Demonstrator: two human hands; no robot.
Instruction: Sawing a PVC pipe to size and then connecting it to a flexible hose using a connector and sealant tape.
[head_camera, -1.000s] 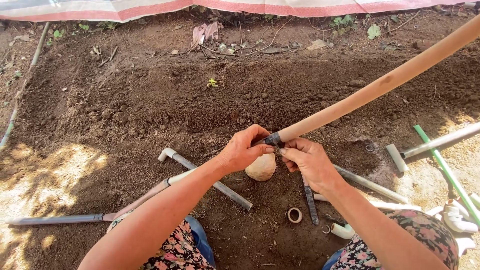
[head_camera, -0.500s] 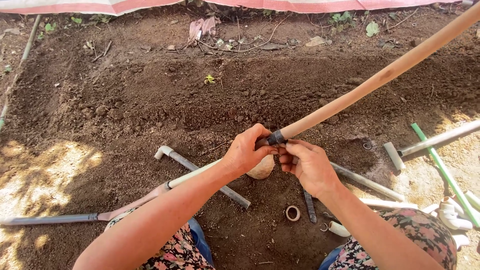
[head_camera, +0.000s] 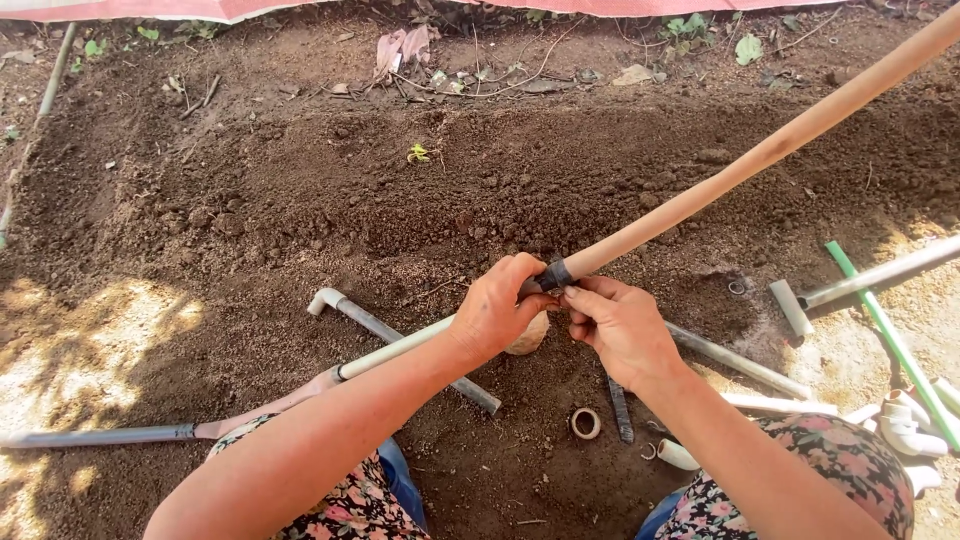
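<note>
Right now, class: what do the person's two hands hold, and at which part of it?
Both the left hand and right hand grip the long tan pipe at its near end, around the dark fitting.

No packages, labels, signs or screens show anywhere in the head view: only bare things lying on soil, none wrapped or marked with a tag.
</note>
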